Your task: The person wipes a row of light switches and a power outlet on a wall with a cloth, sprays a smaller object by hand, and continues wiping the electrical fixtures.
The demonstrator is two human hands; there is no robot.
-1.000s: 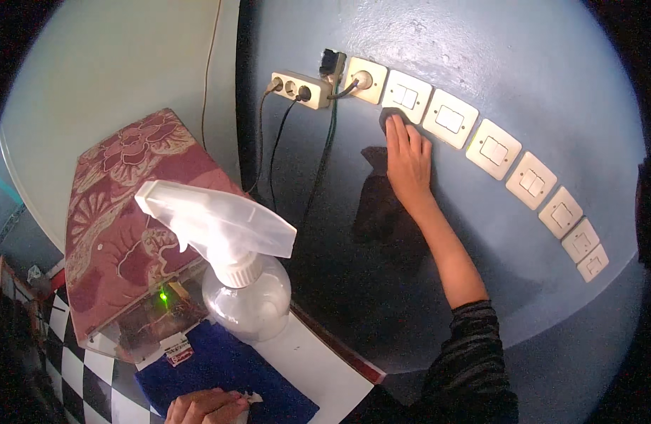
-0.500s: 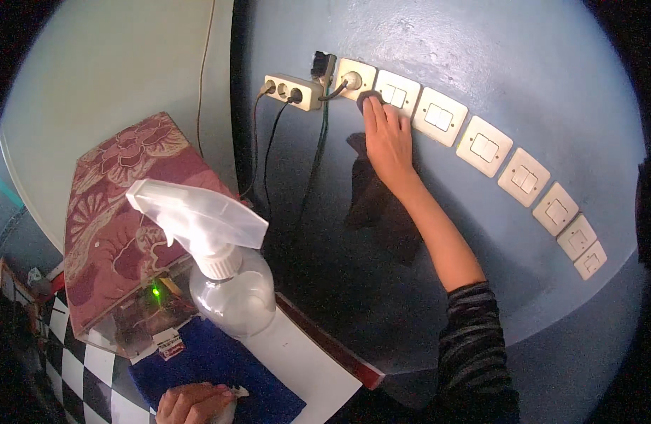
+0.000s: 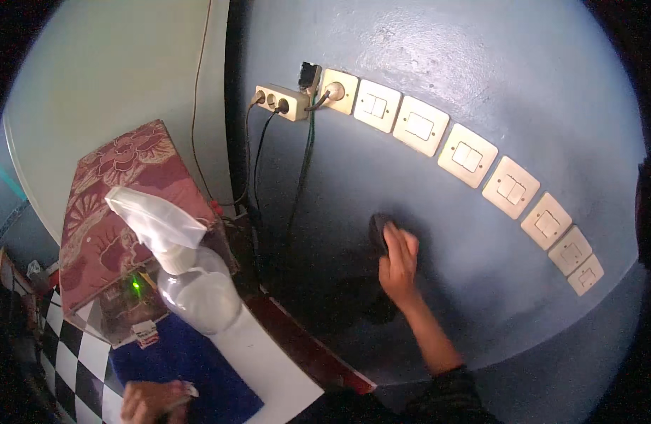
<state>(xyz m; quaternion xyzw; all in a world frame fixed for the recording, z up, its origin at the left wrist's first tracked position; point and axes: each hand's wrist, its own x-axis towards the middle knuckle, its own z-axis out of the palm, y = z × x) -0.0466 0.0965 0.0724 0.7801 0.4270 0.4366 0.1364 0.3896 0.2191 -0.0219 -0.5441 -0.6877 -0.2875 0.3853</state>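
My right hand [image 3: 400, 263] is closed around a small dark pad [image 3: 379, 233], perhaps a cloth or sponge. It is in front of the blue-grey wall below the switch plates; whether the pad touches the wall I cannot tell. Low on the left, my left hand [image 3: 150, 403] lies with curled fingers over a dark blue cloth [image 3: 212, 378]. A small whitish bit shows at its fingertips, too unclear to name. Between the hands and farther back, a clear spray bottle [image 3: 202, 293] with a white trigger head stands upright, touched by neither hand.
A row of several white switch plates [image 3: 467, 157] runs along the wall. A wall socket [image 3: 339, 92] with a plug and a power strip [image 3: 282, 102] with hanging cables are at its left end. A box with a maroon floral cover [image 3: 127, 191] stands behind the bottle on a white surface [image 3: 279, 374].
My right hand has come down from the left-hand switch plates with the dark pad, to lower on the wall. The view has shifted slightly; the bottle still stands in place.
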